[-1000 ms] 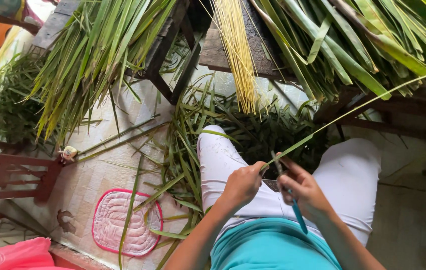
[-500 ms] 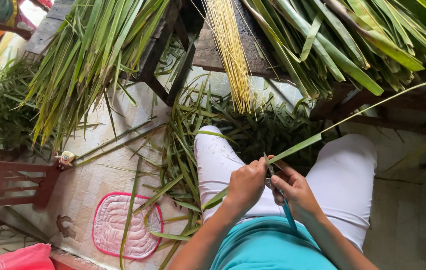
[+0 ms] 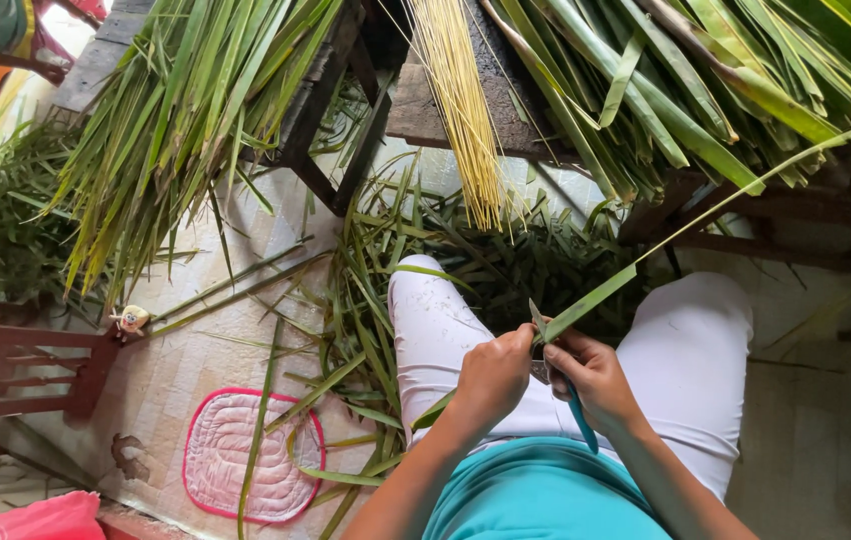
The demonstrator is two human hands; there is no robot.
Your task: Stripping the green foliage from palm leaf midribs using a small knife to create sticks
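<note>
My left hand (image 3: 493,376) grips a long green palm leaf (image 3: 595,298) just above my lap. The leaf stretches up and to the right toward the far corner, narrowing to a thin midrib. My right hand (image 3: 593,378) holds a small knife with a teal handle (image 3: 579,418), and its blade (image 3: 537,318) rests against the leaf where the two hands meet. Both hands sit close together between my knees, which are in white trousers (image 3: 435,330).
A dark wooden bench (image 3: 485,110) ahead carries heaps of green leaves (image 3: 185,110) and a bundle of pale yellow midribs (image 3: 457,100). Leaf scraps (image 3: 365,330) litter the floor. A pink-edged mat (image 3: 235,455) lies at lower left, next to a dark red wooden frame (image 3: 25,370).
The hands have kept together on the leaf, sliding slightly along it. The leaf's free end has swung a little upward at the right.
</note>
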